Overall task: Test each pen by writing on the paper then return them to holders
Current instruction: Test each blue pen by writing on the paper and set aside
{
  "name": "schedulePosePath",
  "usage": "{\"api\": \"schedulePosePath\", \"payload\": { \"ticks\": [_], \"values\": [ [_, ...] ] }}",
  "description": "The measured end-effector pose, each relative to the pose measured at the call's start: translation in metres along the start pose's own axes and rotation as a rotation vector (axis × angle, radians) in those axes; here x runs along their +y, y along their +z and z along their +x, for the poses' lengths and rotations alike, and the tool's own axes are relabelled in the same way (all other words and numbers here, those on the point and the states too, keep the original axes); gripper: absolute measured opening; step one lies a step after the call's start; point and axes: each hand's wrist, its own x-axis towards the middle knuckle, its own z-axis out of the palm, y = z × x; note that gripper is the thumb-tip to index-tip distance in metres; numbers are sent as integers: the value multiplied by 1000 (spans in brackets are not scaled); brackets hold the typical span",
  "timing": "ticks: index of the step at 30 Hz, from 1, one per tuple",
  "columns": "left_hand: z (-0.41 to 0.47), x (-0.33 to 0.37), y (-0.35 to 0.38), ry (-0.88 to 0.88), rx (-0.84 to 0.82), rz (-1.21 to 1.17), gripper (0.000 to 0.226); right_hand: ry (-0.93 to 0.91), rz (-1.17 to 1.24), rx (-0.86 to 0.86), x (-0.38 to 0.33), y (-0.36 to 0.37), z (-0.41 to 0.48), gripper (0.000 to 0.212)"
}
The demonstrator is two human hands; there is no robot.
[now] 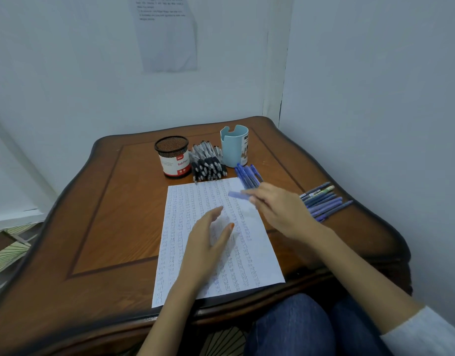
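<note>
Pinching one blue pen [238, 195] over one sheet [257, 265], right grip [280, 211]; left grip [208, 242] released; one mesh holder [171, 156], one blue holder [234, 146].

Blue pen [236, 195] in right hand [280, 213] is motion-smeared, so tip and cap end can't be told apart. Rear of barrel is hidden under the fingers [259, 192]. Same hand covers the near ends of the blue pen pile [248, 176]. Left hand [208, 242] masks the middle of the paper [247, 265]; writing too small to read. Wall sheet [167, 42]: top cut by frame, text illegible. Mesh holder [172, 156], light blue holder [234, 147]: insides mostly hidden. Worktop [105, 214] front-left corner out of frame.
</note>
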Motion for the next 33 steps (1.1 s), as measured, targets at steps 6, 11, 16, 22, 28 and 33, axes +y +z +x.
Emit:
{"api": "schedulePosePath", "payload": {
  "ticks": [6, 11, 16, 22, 28, 33],
  "values": [
    [-3, 5, -3, 61, 53, -151, 28, -21, 239, -79, -13, 20, -17, 34],
    [-4, 5, -5, 45, 94, -252, 15, -34, 301, -88, -19, 21, -25, 37],
    [-6, 5, -4, 61, 98, -235, 15, 7, 178, -65, -30, 14, -28, 36],
    [-7, 6, -5, 47, 102, -231, 11, 97, 18, -40, -34, 14, -34, 41],
    [-6, 6, -6, 51, 91, -217, 10, 180, 327, -236, -28, 5, -39, 32],
    [-7, 5, -7, -16, 172, -300, 7, 211, 478, -270, -17, -12, -43, 31]
  ]
}}
